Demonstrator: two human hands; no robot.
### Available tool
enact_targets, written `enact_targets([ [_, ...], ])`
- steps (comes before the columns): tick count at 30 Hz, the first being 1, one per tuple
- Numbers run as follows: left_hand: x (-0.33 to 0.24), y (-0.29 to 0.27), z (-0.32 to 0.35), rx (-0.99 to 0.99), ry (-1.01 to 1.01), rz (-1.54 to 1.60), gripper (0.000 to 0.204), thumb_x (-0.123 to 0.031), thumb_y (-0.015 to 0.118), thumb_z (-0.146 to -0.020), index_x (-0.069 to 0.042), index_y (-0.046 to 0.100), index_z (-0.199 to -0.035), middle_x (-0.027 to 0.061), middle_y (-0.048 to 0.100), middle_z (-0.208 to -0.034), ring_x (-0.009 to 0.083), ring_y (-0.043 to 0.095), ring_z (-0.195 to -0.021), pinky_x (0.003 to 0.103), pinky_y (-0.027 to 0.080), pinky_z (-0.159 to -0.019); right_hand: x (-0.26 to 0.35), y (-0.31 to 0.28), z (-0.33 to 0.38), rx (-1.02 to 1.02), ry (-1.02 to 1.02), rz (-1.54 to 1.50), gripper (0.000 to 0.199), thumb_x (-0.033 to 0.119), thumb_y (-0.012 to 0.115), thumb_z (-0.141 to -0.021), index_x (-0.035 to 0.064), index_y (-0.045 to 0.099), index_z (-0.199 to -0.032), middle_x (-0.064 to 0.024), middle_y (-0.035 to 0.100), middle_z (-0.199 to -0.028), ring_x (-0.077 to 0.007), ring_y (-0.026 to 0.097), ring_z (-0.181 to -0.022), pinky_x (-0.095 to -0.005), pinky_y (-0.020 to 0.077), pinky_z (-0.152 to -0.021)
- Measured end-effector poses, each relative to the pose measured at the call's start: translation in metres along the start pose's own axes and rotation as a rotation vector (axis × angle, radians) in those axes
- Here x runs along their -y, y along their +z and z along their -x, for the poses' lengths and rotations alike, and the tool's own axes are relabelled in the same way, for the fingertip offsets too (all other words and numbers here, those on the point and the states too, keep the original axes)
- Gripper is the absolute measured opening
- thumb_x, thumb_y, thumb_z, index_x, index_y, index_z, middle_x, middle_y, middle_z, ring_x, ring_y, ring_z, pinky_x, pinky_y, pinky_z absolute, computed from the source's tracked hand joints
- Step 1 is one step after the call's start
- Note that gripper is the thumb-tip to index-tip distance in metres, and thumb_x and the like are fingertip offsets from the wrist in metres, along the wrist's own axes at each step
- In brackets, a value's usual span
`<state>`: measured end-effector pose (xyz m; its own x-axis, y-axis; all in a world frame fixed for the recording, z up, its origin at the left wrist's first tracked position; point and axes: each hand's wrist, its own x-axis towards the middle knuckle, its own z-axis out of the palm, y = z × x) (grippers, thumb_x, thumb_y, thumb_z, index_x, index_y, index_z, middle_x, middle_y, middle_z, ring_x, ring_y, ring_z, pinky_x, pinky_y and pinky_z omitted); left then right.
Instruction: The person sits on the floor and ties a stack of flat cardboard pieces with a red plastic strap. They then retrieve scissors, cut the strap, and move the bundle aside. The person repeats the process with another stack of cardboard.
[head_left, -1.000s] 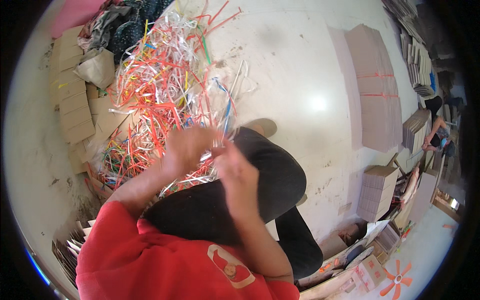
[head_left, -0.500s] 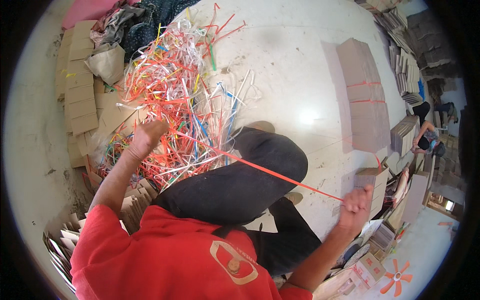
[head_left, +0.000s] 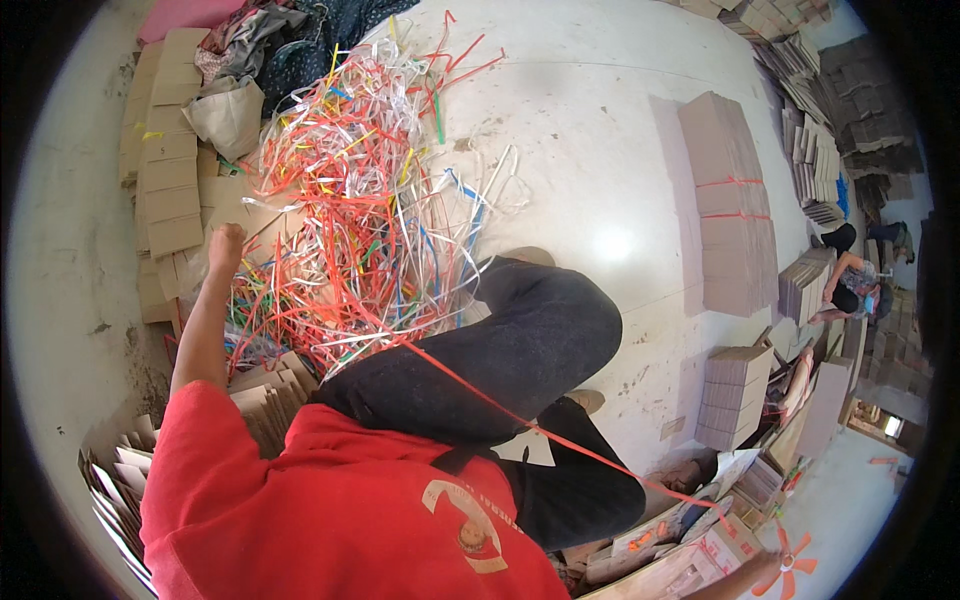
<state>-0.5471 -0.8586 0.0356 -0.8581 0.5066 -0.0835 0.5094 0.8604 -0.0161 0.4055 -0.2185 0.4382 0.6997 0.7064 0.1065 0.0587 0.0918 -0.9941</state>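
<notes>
While red strap (head_left: 580,448) crosses black trousers (head_left: 545,330) — left hand (head_left: 227,243) looks fisted.

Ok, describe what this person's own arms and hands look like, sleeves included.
The left arm comes out of a short, plain red sleeve and is bare below it. The left hand wears no glove, and no watch or bracelet shows. Of the right arm, only a bare, blurred part shows at the lower right, too unclear for detail.
</notes>
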Motion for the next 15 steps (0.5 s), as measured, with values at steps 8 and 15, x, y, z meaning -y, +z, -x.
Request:
enact_targets([
  [8, -0.300, 0.039, -0.052, 0.344, 0.316, 1.191, 0.030, -0.006, 0.057, -0.083, 0.000, 0.058, -0.112, 0.0113, 0.064, -0.099, 0.0164, 0.060, -0.087, 0.028, 0.047, -0.073, 0.053, -0.036, 0.030, -0.092, -0.178, 0.096, 0.029, 0.019, 0.042, -0.096, -0.0009, 0.050, -0.115, 0.0060, 0.025, -0.049, -0.0036, 0.019, -0.037, -0.0205, 0.0176, -0.030],
  [15, -0.386, 0.146, -0.057, 0.476, 0.245, 0.759, 0.060, -0.004, 0.062, -0.069, -0.015, 0.050, -0.127, 0.0184, 0.058, -0.113, 0.0303, 0.059, -0.099, 0.035, 0.047, -0.088, -0.047, 0.003, 0.085, 0.253, 0.156, 0.061, 0.028, 0.020, 0.043, -0.095, -0.0007, 0.053, -0.111, 0.0061, 0.025, -0.049, -0.0037, 0.019, -0.036, -0.0206, 0.0178, -0.030],
])
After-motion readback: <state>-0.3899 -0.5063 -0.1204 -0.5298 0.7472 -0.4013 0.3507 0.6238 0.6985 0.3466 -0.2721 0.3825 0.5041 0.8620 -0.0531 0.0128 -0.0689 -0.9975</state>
